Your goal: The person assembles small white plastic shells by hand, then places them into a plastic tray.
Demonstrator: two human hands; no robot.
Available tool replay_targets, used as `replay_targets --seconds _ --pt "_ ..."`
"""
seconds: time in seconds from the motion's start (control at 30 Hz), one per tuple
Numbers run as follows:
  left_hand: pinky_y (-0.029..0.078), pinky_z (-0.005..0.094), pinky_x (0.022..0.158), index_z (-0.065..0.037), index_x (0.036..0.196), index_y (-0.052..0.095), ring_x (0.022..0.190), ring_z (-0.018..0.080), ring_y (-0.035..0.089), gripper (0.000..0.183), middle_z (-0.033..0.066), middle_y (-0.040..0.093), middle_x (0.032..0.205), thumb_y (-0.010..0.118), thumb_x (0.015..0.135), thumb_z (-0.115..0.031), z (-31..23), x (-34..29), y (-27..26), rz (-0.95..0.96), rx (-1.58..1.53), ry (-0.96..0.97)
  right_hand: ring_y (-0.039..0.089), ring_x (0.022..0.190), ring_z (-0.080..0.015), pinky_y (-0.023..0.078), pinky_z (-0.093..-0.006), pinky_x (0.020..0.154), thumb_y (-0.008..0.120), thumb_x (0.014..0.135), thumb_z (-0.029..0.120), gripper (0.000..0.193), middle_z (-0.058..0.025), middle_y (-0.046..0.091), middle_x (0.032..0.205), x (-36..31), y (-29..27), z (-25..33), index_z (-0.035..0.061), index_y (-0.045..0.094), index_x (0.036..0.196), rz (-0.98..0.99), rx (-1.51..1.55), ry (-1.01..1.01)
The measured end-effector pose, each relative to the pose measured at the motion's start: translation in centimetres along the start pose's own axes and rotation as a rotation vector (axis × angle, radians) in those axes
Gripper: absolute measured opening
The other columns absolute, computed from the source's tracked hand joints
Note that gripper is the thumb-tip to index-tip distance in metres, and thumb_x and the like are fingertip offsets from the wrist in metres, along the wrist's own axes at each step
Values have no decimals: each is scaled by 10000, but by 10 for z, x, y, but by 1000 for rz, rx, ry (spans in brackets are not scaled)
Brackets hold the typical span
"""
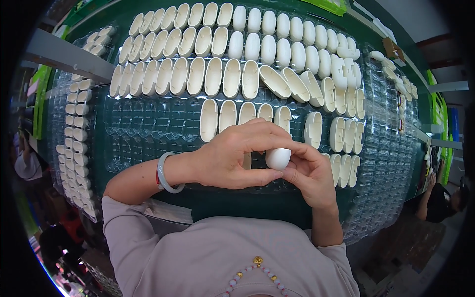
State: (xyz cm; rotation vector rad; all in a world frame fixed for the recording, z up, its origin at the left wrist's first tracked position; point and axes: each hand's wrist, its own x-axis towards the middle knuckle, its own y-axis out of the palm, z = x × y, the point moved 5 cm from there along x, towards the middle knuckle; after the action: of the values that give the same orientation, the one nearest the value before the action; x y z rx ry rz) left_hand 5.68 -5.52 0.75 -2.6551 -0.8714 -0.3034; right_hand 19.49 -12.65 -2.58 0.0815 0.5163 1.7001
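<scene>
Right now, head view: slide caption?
Left hand and right hand hold a white rounded piece near open cream shells.

The held piece [278, 159] is white, the open shells [213, 76] cream, the table [217, 204] green.

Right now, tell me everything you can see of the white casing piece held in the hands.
The white casing piece looks like smooth, slightly glossy plastic. One rounded, plain end shows; the rest, including any opening, is hidden by the hands. The fingers of the left hand and right hand hold it between them, up over the green worktable, slightly right of the view's middle.
</scene>
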Motion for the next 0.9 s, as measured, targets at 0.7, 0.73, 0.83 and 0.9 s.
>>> replay_targets --seconds 0.7,0.73,0.83,0.9 --pt "482 262 795 -69 1083 624 927 139 622 355 55 659 996 737 755 -143 9 -1 -1 75 -115 -376 582 999 -175 473 -288 857 752 698 -26 632 -108 577 1056 -13 0 24 -3 431 1241 -180 -370 -455" --pt "482 262 795 -69 1083 624 927 139 622 355 55 659 996 737 755 -143 11 -1 1 91 -112 -379 582 999 -175 473 -288 857 752 698 -26 632 -108 577 1056 -13 -1 25 -3 431 1241 -194 -361 -460" --pt "484 266 790 -72 1105 616 912 158 627 376 63 654 1022 734 755 -142 11 -1 3 67 -28 -281 594 964 -181 486 -286 824 755 693 -16 582 -107 586 1037 -13 2 28 10 478 1205 -198 -475 -476" --pt "483 270 798 -79 1114 615 918 171 629 381 63 653 1036 730 756 -140 11 1 2 50 9 -225 593 925 -198 497 -285 777 759 678 -11 522 -100 600 1019 -14 3 31 23 533 1148 -204 -576 -558"
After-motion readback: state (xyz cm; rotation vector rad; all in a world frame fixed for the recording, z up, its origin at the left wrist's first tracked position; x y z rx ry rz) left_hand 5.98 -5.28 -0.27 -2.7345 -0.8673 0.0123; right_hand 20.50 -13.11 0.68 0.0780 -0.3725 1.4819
